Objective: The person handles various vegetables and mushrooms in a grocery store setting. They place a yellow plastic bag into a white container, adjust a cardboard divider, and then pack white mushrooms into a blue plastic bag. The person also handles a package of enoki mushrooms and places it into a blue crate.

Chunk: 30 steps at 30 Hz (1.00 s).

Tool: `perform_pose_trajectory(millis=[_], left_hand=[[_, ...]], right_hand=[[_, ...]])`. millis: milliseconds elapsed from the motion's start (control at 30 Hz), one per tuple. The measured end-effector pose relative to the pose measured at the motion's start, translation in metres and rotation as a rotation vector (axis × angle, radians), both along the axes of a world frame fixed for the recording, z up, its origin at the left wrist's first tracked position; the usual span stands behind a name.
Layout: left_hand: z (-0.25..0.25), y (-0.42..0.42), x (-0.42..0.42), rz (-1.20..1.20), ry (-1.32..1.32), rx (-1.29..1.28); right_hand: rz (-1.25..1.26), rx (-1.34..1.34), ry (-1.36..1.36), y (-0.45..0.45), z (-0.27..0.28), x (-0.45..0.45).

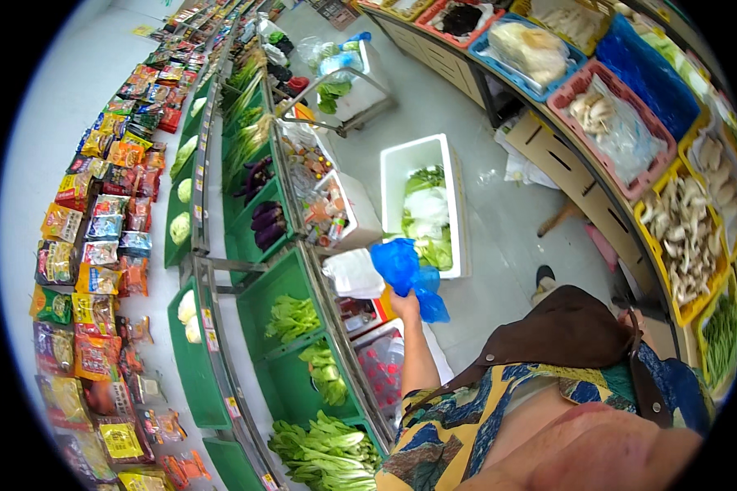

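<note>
My left hand (405, 304) grips a crumpled blue plastic bag (399, 267), held out over the floor beside the produce rack. Just left of it, white plastic or paper sheeting (352, 274) lies over the boxes. Beyond the bag stands a white foam box (456, 202), holding leafy greens (433, 248) and a whitish plastic bag (427, 208). Mostly hidden behind the brown apron or bag (553, 331) at my waist, my right hand (635, 322) shows only in part; its grip is unclear.
Green crates (276, 270) on the left rack hold lettuce (292, 316) and eggplants (267, 226). A metal cart (359, 116) carries another foam box. Right, a curved counter bears mushroom baskets (682, 245). An animal's tail or leg (556, 220) shows beneath it.
</note>
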<state>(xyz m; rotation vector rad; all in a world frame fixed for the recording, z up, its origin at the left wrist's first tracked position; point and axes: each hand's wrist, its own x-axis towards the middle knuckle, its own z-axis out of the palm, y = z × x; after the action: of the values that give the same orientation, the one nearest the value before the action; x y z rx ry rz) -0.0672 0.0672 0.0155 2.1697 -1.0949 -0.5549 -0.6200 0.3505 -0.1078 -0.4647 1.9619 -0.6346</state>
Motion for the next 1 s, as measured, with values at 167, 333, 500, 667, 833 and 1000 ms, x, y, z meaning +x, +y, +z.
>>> perform_pose_trajectory(millis=[167, 333, 500, 667, 833, 1000], left_hand=[[-0.007, -0.054, 0.009, 0.063, -0.148, -0.052], [-0.032, -0.122, 0.017, 0.029, -0.179, 0.053], [-0.076, -0.194, 0.060, -0.088, -0.163, 0.087], [-0.096, -0.248, 0.080, -0.207, -0.171, 0.309], [-0.093, -0.310, 0.081, -0.177, -0.161, 0.580], [-0.097, -0.373, 0.046, -0.311, -0.173, 0.460]], right_hand=[[0.178, -0.200, 0.043, -0.208, 0.066, 0.007], [0.404, -0.350, 0.197, -0.407, 0.125, 0.043], [0.430, -0.450, 0.122, -0.525, 0.124, 0.093], [0.479, -0.289, -0.032, -0.558, 0.102, 0.106], [0.312, -0.179, 0.038, -0.549, 0.054, 0.082], [-0.027, -0.254, -0.178, -0.585, 0.050, 0.075]])
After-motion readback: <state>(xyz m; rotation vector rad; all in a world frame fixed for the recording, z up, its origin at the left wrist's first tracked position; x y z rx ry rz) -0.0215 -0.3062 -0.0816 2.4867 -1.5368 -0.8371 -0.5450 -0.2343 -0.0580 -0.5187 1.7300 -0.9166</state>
